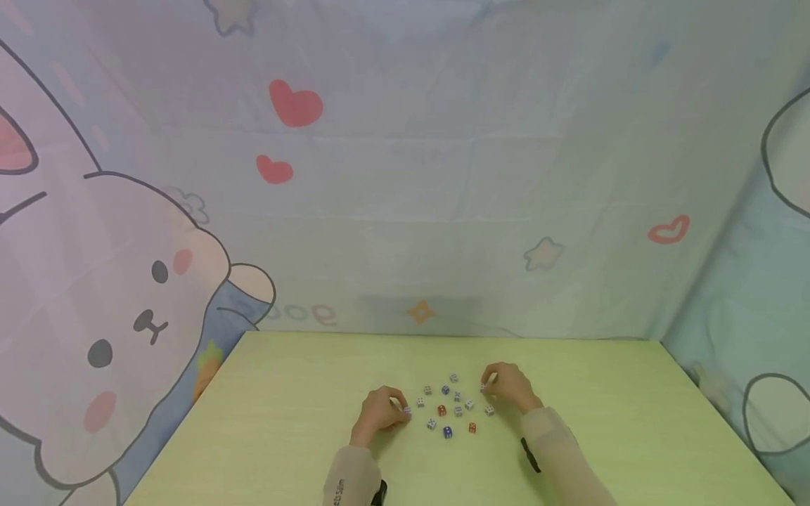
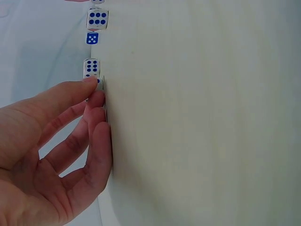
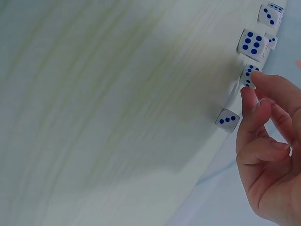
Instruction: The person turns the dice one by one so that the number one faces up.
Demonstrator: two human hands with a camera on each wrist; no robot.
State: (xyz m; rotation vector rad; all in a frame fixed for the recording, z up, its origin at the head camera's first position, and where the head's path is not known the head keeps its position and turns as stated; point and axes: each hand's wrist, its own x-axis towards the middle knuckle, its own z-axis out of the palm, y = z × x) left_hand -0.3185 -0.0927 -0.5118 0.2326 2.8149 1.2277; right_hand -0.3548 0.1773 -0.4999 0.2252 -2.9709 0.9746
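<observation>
Dice (image 1: 441, 410) dot the worktop (image 1: 285, 393); left grip (image 1: 382, 409) and right grip (image 1: 509, 385) each pinch a white die (image 1: 408, 410), seemingly picking up; next likely calls for careful placing.

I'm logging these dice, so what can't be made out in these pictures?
Left wrist view: most of the white die pinched by the left hand, covered by its fingers.
Right wrist view: part of the pinched die, covered by the right hand.
Left wrist view: the topmost die, cut off by the top edge.
Head view: pips on the red dice, too small to count reliably.
</observation>
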